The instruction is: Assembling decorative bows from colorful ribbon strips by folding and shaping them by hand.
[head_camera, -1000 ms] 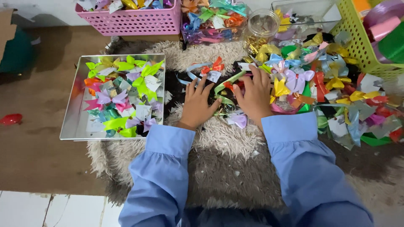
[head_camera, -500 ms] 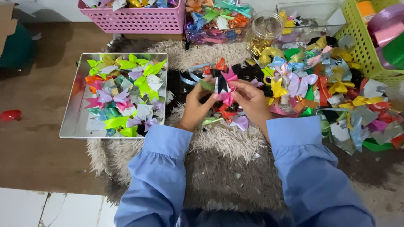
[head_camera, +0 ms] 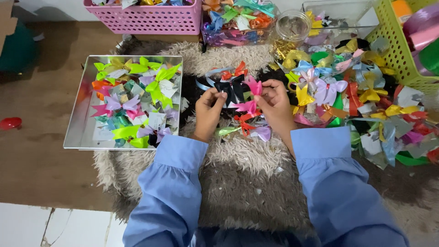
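My left hand (head_camera: 208, 112) and my right hand (head_camera: 274, 103) are raised just above a shaggy beige rug (head_camera: 247, 178), close together. The right hand pinches a bright pink ribbon bow (head_camera: 253, 86) between thumb and fingers. The left hand's fingertips are curled near a black ribbon bow (head_camera: 231, 89); whether they grip it is unclear. Under the hands lie red, pink, lilac and green bows (head_camera: 249, 123). Both arms wear light blue sleeves.
A shiny square metal tray (head_camera: 75, 132) full of bows sits at the left. A big heap of coloured bows (head_camera: 366, 100) spreads at the right. A pink basket (head_camera: 146, 18), a clear jar (head_camera: 292, 27) and a green basket (head_camera: 402, 50) line the back. A red object (head_camera: 10, 123) lies far left.
Both hands lifted from the bows on the rug and came together. The right hand picked up the pink bow and holds it higher now.
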